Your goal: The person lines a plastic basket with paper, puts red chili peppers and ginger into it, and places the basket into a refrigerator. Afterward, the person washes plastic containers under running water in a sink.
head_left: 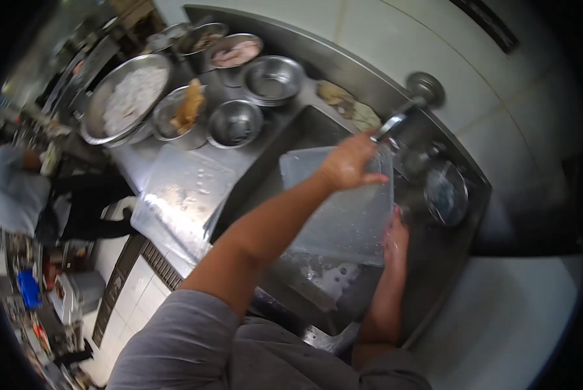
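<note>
A clear rectangular plastic container (337,218) rests tilted in the steel sink (252,175), wet on its surface. My right hand (395,240) is closed on its right edge, fingertips up along the side. My left hand (353,162) is above the container's far corner, thumb stretched out. Its fingertips touch or nearly touch the metal faucet (390,127); whether they press on it I cannot tell. Water and some foam (330,279) lie on the sink bottom.
Left of the sink, the steel counter holds a large bowl of white food (135,94), several smaller metal bowls (272,78) and a clear plastic sheet or lid (181,188). A cloth (350,104) and a glass bowl (446,195) lie on the rim. Another person (25,188) stands at far left.
</note>
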Demonstrator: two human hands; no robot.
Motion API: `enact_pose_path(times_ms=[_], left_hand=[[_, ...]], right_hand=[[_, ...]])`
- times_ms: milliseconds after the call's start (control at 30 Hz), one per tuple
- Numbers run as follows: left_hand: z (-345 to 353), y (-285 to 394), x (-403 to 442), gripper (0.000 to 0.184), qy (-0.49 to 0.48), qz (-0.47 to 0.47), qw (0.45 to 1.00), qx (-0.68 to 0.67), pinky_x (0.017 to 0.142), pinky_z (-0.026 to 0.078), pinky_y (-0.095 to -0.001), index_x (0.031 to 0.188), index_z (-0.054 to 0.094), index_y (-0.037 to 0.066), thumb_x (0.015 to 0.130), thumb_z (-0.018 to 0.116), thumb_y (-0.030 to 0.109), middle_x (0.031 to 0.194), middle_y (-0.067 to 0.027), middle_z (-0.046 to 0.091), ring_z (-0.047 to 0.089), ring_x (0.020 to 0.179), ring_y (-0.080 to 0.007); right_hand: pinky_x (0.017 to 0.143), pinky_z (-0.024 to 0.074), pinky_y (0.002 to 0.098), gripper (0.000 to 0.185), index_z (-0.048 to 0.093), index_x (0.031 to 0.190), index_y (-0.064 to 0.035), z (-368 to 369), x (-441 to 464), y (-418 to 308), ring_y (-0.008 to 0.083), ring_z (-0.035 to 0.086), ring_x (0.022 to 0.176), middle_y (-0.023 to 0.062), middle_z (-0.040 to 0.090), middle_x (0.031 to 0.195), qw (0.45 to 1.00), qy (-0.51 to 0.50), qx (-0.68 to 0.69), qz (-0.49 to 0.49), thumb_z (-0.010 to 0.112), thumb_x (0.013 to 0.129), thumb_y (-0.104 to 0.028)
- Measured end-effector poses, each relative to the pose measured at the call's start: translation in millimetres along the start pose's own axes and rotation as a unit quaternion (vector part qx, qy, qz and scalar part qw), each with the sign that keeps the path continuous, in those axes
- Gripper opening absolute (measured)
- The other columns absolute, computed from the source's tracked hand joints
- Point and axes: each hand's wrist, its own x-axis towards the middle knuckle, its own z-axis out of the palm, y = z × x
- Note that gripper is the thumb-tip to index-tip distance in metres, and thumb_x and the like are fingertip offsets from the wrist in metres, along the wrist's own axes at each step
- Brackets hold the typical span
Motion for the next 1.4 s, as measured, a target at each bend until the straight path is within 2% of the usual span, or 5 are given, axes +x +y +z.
enact_pose_path(times_ms=[133,267,500,1067,1400], left_hand=[[-19,-23,13,0.099,-0.316,-0.290,0.902,-0.043,0.084,0.048,-0.0432,0.115,0.061,-0.005,0.065,0.060,0.080,0.089,-0.0251,0.067,0.064,0.091,-0.0407],[-26,-41,-8,0.094,-0.247,-0.376,0.883,-0.136,0.076,0.049,-0.0361,0.100,0.064,-0.015,0.070,0.063,0.074,0.084,-0.0209,0.066,0.065,0.084,-0.0259],[-74,-7,-56,0.073,-0.192,-0.526,0.798,-0.220,0.062,0.043,-0.0302,0.089,0.065,-0.013,0.086,0.059,0.060,0.070,-0.0044,0.056,0.048,0.067,-0.0123],[-141,33,-141,0.060,0.134,-0.680,0.690,-0.210,0.044,0.025,-0.0273,0.060,0.043,0.011,0.093,0.045,0.061,0.055,0.0054,0.035,0.031,0.049,-0.0078],[-64,92,-157,0.060,0.066,-0.594,0.748,-0.287,0.048,0.030,-0.0286,0.059,0.046,0.007,0.094,0.050,0.055,0.057,0.0039,0.040,0.034,0.055,-0.0081]], right_hand=[[0.052,0.0349,0.0295,0.049,0.056,0.066,-0.0082,-29,11,14,0.0108,0.044,0.054,-0.0028,0.045,0.058,0.995,-0.077,0.065,0.010,0.056,0.092,-0.050],[0.064,0.0478,0.0343,0.029,0.061,0.080,-0.0032,-35,33,-26,0.0201,0.060,0.065,0.0063,0.060,0.068,0.842,0.190,-0.097,-0.495,0.064,0.088,-0.031],[0.077,0.0521,0.0435,0.021,0.069,0.096,0.0003,-107,91,-130,0.0389,0.064,0.097,0.0219,0.067,0.102,0.915,0.104,-0.389,0.039,0.052,0.084,-0.005],[0.106,0.0338,0.0496,0.029,0.055,0.099,0.0014,-10,0,-40,0.0406,0.046,0.124,0.0236,0.053,0.129,0.748,0.358,-0.161,-0.536,0.066,0.072,-0.001],[0.094,0.0390,0.0426,0.030,0.044,0.109,0.0003,127,-79,23,0.0382,0.050,0.109,0.0224,0.053,0.111,0.855,0.227,-0.009,-0.467,0.060,0.087,-0.011]])
